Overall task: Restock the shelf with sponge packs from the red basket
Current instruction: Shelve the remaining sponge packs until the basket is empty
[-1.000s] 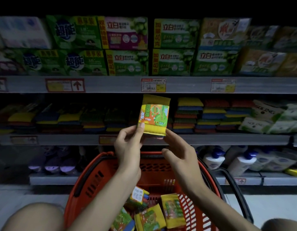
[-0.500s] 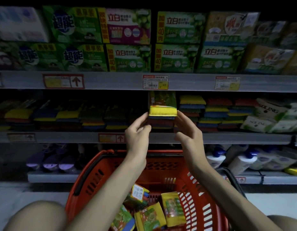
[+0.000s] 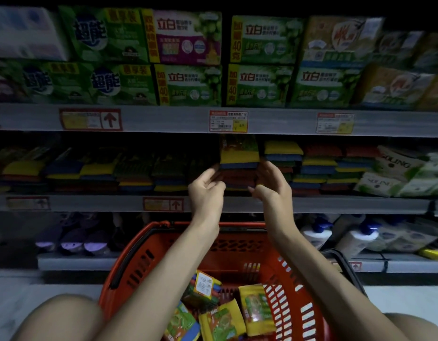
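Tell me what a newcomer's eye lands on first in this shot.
The bright red basket at the bottom centre, with yellow-green sponge packs in it, stands out most against the dim aisle. Above it, the left hand and right hand flank a stack on the middle shelf, topped by a yellow sponge pack. Green boxes line the top shelf.
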`<state>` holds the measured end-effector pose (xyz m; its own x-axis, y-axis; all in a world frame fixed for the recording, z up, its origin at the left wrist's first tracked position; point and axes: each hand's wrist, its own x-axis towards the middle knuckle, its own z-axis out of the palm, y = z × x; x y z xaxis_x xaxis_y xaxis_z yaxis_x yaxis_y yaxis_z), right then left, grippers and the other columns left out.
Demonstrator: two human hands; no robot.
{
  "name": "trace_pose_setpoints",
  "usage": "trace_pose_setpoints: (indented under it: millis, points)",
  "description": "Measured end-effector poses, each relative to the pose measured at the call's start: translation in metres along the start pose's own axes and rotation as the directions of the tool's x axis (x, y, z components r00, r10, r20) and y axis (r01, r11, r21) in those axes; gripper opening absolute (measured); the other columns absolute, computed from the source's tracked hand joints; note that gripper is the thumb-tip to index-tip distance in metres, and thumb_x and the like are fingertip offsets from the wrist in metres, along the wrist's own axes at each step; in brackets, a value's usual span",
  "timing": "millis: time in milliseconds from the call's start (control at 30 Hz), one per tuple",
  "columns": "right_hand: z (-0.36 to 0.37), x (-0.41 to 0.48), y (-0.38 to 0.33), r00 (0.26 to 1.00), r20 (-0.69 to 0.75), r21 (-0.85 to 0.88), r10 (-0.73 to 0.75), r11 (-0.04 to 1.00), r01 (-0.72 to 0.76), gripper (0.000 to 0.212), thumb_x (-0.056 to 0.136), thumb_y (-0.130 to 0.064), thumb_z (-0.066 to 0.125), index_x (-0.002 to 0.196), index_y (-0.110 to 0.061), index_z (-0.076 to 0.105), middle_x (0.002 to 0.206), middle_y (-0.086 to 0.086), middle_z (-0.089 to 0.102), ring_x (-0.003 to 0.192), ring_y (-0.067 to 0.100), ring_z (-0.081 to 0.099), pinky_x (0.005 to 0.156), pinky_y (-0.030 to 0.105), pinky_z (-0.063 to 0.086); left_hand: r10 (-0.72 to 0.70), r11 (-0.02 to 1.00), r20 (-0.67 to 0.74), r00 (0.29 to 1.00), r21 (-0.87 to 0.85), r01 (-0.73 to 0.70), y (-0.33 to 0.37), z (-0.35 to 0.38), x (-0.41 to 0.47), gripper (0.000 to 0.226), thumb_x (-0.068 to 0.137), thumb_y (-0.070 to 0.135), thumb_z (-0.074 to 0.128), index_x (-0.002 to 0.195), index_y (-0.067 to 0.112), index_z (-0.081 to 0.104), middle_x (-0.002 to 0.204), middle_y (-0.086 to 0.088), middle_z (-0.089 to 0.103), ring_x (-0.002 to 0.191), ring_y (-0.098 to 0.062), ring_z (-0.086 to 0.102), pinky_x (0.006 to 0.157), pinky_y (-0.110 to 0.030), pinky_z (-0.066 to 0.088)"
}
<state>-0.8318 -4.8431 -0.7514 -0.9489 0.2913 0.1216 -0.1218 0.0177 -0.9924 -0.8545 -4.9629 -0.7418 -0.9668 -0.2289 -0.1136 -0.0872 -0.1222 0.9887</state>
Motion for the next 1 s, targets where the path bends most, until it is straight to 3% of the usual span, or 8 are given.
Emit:
trace_pose_setpoints:
  millis: [200, 367, 433, 600, 733, 833, 933, 1000]
  points:
    - [-0.002, -0.001, -0.003, 1.0, -0.01, -0.009, 0.022, 1.0, -0.022, 0.081, 0.072, -0.014, 0.056, 0.152, -0.018, 0.046, 0.148, -0.004, 0.053, 0.137, 0.011, 0.049, 0.113, 0.048, 0.045, 0.012, 1.0, 0.0, 1.0, 0.024, -0.012, 0.004, 0.002, -0.001, 0.05, 0.097, -0.003, 0.059, 0.146, 0.006, 0.053, 0.133, 0.003, 0.061, 0.119, -0.006, 0.056, 0.101, -0.021, 0.045]
    - [-0.003, 0.0, -0.005, 1.0, -0.008, -0.027, 0.022, 0.999, -0.023, 0.079, 0.073, -0.014, 0.057, 0.151, -0.021, 0.047, 0.15, -0.004, 0.052, 0.139, 0.01, 0.047, 0.114, 0.047, 0.044, 0.04, 0.998, -0.003, 0.999, 0.05, -0.04, 0.0, 0.004, 0.0, 0.049, 0.098, -0.003, 0.057, 0.146, 0.008, 0.053, 0.098, 0.023, 0.06, 0.067, 0.027, 0.056, 0.063, 0.005, 0.04]
    - [-0.002, -0.001, -0.005, 1.0, -0.019, -0.026, 0.009, 1.0, -0.01, 0.078, 0.074, -0.014, 0.057, 0.151, -0.019, 0.047, 0.149, -0.004, 0.053, 0.138, 0.01, 0.048, 0.114, 0.047, 0.044, 0.039, 0.998, -0.003, 0.999, 0.059, -0.038, -0.001, 0.005, 0.0, 0.048, 0.099, -0.001, 0.057, 0.145, 0.011, 0.054, 0.101, 0.022, 0.059, 0.059, 0.032, 0.05, 0.055, 0.005, 0.037]
    - [-0.001, -0.007, 0.002, 0.998, -0.065, 0.023, -0.013, 1.0, 0.014, 0.068, 0.079, -0.01, 0.057, 0.145, -0.02, 0.051, 0.14, -0.004, 0.06, 0.131, 0.01, 0.055, 0.113, 0.044, 0.046, 0.036, 0.996, -0.017, 0.999, 0.08, -0.035, 0.001, 0.004, 0.0, 0.046, 0.099, 0.001, 0.058, 0.144, 0.012, 0.057, 0.096, 0.024, 0.058, 0.062, 0.025, 0.053, 0.064, 0.0, 0.039]
    - [-0.002, -0.005, 0.007, 0.994, -0.113, 0.016, -0.005, 1.0, 0.006, 0.057, 0.086, -0.001, 0.056, 0.139, -0.02, 0.057, 0.133, -0.003, 0.065, 0.126, 0.012, 0.06, 0.11, 0.046, 0.049, 0.034, 0.997, -0.024, 0.999, 0.072, -0.032, -0.001, 0.002, 0.003, 0.047, 0.098, 0.003, 0.06, 0.145, 0.011, 0.056, 0.085, 0.024, 0.055, 0.069, 0.013, 0.058, 0.082, -0.017, 0.048]
    - [-0.002, -0.001, 0.011, 0.981, -0.194, -0.059, 0.012, 0.998, -0.024, 0.044, 0.085, -0.014, 0.059, 0.127, -0.023, 0.066, 0.119, -0.005, 0.071, 0.114, 0.014, 0.066, 0.101, 0.047, 0.054, 0.065, 0.995, -0.056, 0.996, 0.076, -0.061, -0.006, -0.001, 0.005, 0.033, 0.098, 0.007, 0.064, 0.129, 0.017, 0.067, 0.079, 0.015, 0.064, 0.068, 0.007, 0.064, 0.071, -0.017, 0.052]
    - [-0.002, 0.003, 0.015, 0.97, -0.241, -0.1, 0.042, 0.993, -0.068, 0.018, 0.089, -0.022, 0.066, 0.105, -0.025, 0.073, 0.098, -0.002, 0.074, 0.095, 0.018, 0.071, 0.089, 0.051, 0.058, 0.043, 0.998, -0.099, 0.994, 0.055, -0.037, -0.014, -0.001, 0.006, 0.015, 0.096, 0.014, 0.07, 0.103, 0.028, 0.069, 0.088, 0.001, 0.074, 0.088, -0.014, 0.073, 0.081, -0.035, 0.059]
    - [-0.001, 0.006, 0.014, 0.964, -0.256, -0.089, 0.076, 0.991, -0.102, 0.005, 0.092, -0.025, 0.071, 0.096, -0.024, 0.074, 0.086, 0.001, 0.075, 0.084, 0.021, 0.073, 0.082, 0.052, 0.059, 0.02, 0.999, -0.111, 0.994, 0.041, -0.016, -0.019, 0.0, 0.007, 0.012, 0.096, 0.016, 0.07, 0.102, 0.026, 0.068, 0.083, 0.0, 0.075, 0.085, -0.015, 0.073, 0.082, -0.04, 0.059]
